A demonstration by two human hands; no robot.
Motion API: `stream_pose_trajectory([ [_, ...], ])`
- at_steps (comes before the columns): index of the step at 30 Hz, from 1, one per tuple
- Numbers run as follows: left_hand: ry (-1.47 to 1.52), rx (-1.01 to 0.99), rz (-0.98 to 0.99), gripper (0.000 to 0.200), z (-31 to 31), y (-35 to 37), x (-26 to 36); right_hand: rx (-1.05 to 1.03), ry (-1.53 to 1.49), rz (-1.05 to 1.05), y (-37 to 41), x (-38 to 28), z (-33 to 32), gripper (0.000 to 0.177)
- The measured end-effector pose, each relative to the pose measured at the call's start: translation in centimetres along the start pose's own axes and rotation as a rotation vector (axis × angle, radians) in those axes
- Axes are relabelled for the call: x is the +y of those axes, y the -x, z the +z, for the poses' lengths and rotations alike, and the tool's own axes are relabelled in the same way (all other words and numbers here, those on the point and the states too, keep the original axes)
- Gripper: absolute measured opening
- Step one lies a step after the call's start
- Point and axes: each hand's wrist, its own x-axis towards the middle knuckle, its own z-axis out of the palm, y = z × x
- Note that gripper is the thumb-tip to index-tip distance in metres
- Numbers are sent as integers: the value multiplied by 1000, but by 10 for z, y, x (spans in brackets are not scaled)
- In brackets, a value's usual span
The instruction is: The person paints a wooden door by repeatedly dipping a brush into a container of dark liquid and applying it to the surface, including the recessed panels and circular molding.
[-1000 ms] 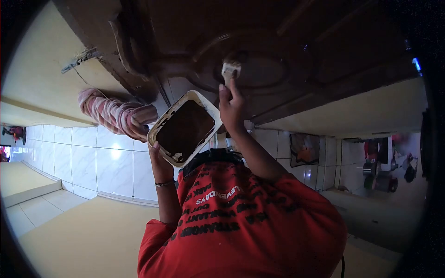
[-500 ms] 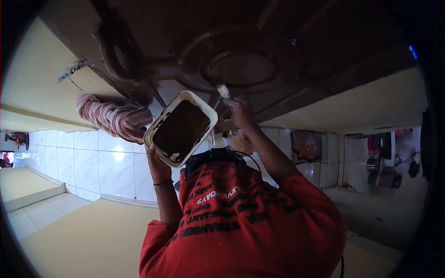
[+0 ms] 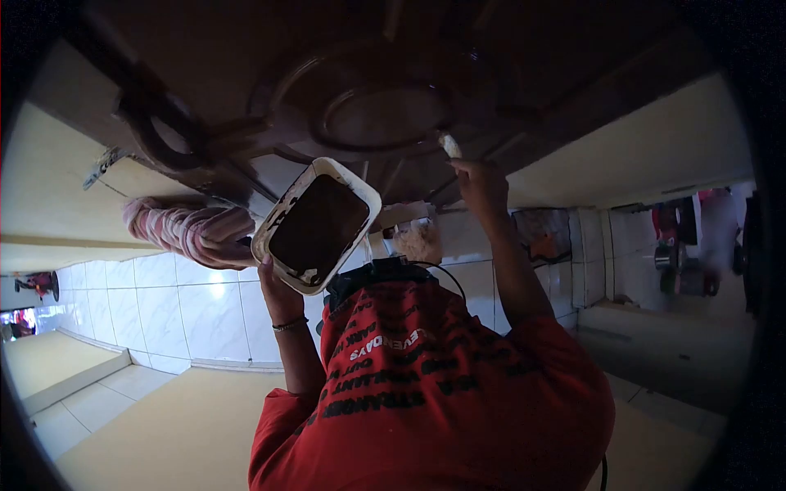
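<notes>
Right hand (image 3: 483, 186) swept brush (image 3: 449, 145) rightward along door (image 3: 368, 114).

Room as seen before me. A dark brown carved door (image 3: 368, 114) with an oval centre panel fills the top. A cream wall (image 3: 49, 188) flanks it on both sides. Glossy white tiles (image 3: 188, 323) at left carry a bright reflection (image 3: 202, 281). A plain cream surface (image 3: 164, 425) spans the bottom. Blurred pots (image 3: 684, 274) stand at far right.

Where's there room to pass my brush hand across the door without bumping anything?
Bare door panel lies above the container, left of the brush. Crowded lower left: striped cloth sits close beside the container and left hand.
</notes>
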Motion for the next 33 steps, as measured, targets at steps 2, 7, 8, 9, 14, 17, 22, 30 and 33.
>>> stream_pose_trajectory([
  [2, -8, -16, 17, 60, -1, -5, -1, 26, 25, 6, 1, -9, -19, 20],
  [7, -38, -42, -37, 61, -6, -13, 2, 128, -153, -26, 14, -10, -27, 24],
  [8, -58, -46, -19, 61, -5, -15, 2, 124, -364, 22, 21, -12, -25, 28],
  [9, -61, -52, -15, 61, -2, -15, 2, 121, -577, 66, 29, -13, -25, 35],
  [14, -112, -35, 10, 65, 2, -5, 7, -221, -1210, 475, 61, -22, -1, 34],
  [17, -129, -41, -6, 65, 7, 3, 11, -330, -1699, 607, 63, -17, 26, 29],
  [22, -150, -37, 57, 63, 20, 15, 10, -520, -2139, 790, 50, 0, 53, 21],
  [30, -172, -4, 66, 63, 30, 25, 8, -648, -2403, 826, 24, -3, 64, 16],
  [33, -124, -9, 39, 63, 30, 23, 7, -602, -2495, 845, 13, -2, 59, 14],
])
